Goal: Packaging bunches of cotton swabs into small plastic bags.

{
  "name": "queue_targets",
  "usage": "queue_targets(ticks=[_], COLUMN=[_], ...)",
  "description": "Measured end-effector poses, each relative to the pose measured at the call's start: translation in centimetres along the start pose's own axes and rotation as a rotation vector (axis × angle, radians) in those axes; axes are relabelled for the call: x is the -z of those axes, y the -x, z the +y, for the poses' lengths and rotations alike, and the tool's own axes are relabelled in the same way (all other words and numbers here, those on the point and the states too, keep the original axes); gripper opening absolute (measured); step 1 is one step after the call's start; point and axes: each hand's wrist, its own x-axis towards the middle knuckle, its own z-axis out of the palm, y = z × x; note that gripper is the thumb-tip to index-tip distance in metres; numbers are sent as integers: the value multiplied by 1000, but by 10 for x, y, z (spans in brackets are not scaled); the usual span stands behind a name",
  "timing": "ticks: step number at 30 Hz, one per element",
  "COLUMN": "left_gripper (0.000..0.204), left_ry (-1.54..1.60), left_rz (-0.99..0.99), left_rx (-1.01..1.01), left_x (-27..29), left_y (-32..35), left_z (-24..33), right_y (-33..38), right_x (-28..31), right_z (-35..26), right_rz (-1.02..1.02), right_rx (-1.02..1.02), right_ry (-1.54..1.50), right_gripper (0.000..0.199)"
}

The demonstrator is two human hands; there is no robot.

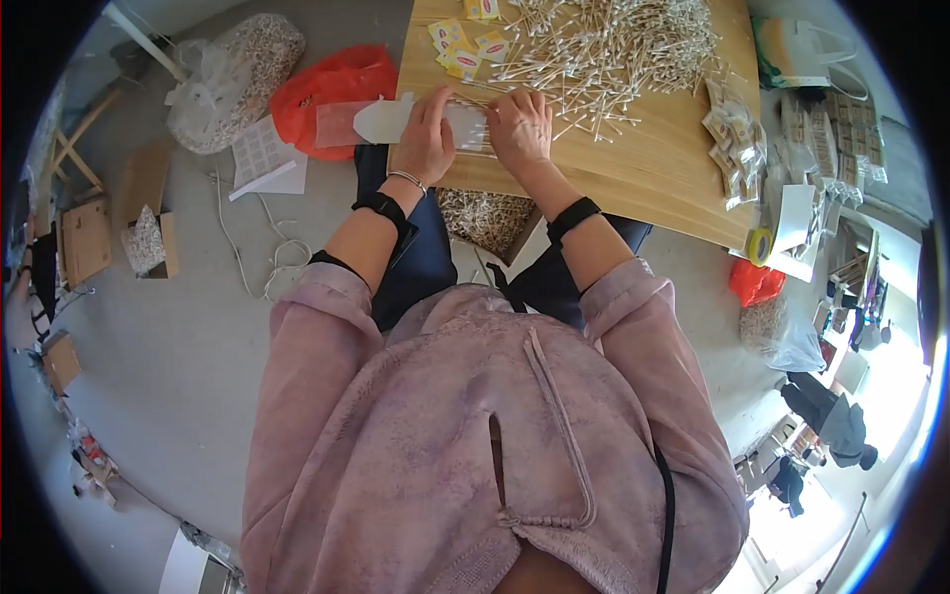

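My left hand (430,137) lies over a clear plastic bag (338,126) at the table's near left edge, its fingers closed on it. A white card (381,122) with a pointed end shows in the bag, which sticks out past the edge. Close by on the right, my right hand (520,127) has its fingers curled round some cotton swabs; their white tips face the bag's end between my hands. What lies under my fingers is hidden. Beyond them spreads a large loose heap of cotton swabs (633,54). Several small yellow-and-white cards (463,59) lie left of the heap.
Packed clear bags (734,144) lie at the wooden table's (653,183) right edge, with a tape roll (759,247) at its corner. A box of swabs (485,220) sits below the near edge. Left on the floor are a red bag (334,94) and a filled clear sack (237,84).
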Motion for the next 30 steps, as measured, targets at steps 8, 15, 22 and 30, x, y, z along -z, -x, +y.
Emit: queue_targets(ticks=[8, 15, 22, 30], left_gripper=[47, 46, 44, 44], left_ry=[7, 35, 62, 61], left_rz=[19, 45, 25, 52], left_rx=[-22, -90, -46, -73], left_x=[1, 8, 7, 8], left_y=[2, -2, -1, 0], left_z=[-5, 0, 0, 0], right_y=[13, 38, 19, 31], right_x=[22, 20, 17, 20], right_z=[18, 17, 19, 16], right_rz=[99, 38, 86, 177], right_rx=[6, 55, 68, -112], right_ry=[-10, -52, -15, -257], right_gripper=[8, 9, 8, 29])
